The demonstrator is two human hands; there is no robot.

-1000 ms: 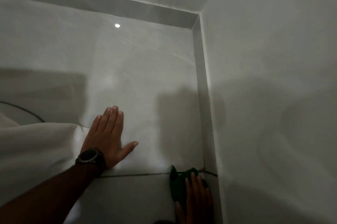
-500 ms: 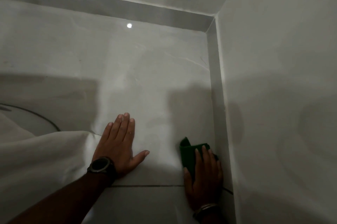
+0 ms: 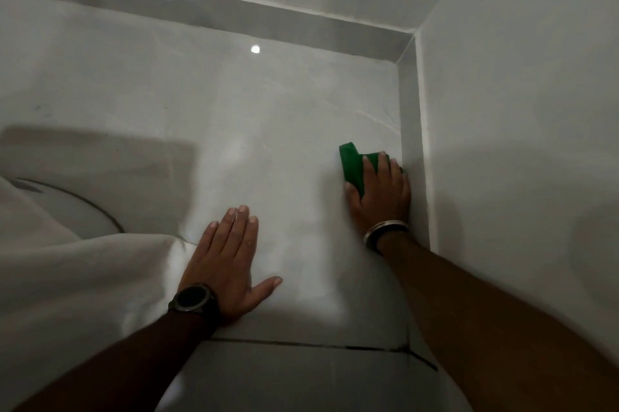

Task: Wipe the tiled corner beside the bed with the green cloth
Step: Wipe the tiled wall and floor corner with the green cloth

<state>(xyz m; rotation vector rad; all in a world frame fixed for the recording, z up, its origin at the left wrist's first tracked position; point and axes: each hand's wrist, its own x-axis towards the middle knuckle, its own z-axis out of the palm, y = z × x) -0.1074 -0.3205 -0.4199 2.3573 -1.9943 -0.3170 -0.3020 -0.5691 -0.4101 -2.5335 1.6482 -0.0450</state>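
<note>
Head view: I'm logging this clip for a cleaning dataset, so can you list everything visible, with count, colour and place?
green cloth: one, green, folded, on the floor tile by the right wall's skirting, under the right hand.
floor tiles: glossy pale grey, dark grout line near the bottom.
skirting strip: grey, along the far and right walls.
walls: two, white, meeting at the corner.
bed sheet: one, white, lower left.
light reflection: one bright spot on the tile.
watch: one, black, left wrist.
bangle: one, silver, right wrist.
left hand: flat on the tile.
right hand: pressing the cloth.
</note>
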